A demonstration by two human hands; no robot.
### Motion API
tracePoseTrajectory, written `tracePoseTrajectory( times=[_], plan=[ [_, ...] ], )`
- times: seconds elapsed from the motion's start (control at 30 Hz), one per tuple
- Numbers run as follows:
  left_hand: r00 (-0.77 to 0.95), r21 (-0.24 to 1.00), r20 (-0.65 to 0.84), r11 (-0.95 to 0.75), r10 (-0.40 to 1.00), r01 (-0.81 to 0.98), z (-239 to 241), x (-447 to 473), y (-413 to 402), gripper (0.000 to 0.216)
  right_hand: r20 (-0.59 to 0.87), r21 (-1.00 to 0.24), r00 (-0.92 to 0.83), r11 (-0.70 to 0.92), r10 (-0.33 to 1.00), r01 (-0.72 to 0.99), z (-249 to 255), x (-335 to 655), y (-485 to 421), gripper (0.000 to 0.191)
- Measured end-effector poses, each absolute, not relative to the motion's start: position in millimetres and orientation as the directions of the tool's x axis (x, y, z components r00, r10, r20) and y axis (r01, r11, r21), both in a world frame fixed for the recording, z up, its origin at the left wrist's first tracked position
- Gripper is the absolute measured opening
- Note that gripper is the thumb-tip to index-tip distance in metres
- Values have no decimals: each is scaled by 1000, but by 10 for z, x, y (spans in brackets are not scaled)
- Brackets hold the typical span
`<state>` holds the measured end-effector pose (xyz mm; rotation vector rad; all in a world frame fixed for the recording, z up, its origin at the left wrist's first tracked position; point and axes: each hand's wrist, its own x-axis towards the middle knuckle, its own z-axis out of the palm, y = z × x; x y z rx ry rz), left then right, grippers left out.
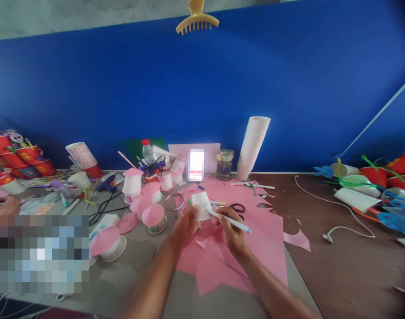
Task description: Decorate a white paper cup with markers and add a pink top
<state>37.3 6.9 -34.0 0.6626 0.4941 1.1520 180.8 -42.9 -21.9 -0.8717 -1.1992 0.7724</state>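
Observation:
My left hand (185, 227) is closed around a small white paper cup (201, 205), held upside down over the pink paper (255, 239). The cup's side shows a small green and blue drawing. My right hand (231, 231) grips a light blue marker pen (231, 221), with its tip touching the cup's side. Both hands are over the middle of the table, above cut pink paper sheets.
Pink-topped white cups (152, 217) stand at the left. A tall stack of white cups (253, 146), a glass jar (224, 164), a lit phone (196, 165), scissors (237, 207) and a glue gun (107, 182) lie behind. Red cup crafts (375, 175) sit right; another person's hand (3, 210) is far left.

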Motion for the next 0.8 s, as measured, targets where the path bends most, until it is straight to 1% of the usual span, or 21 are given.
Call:
tracePoseTrajectory(
  times=[0.4, 0.8],
  plan=[
    [347, 705, -11, 254, 938, -663, -370, 355, 75, 22, 433, -890, 229, 454, 872, -47, -182, 1823, -428, 18],
    [349, 691, -5, 255, 937, -676, -367, 346, 56, 26, 441, -887, 221, 460, 870, -39, -190, 1818, -407, 20]
  ],
)
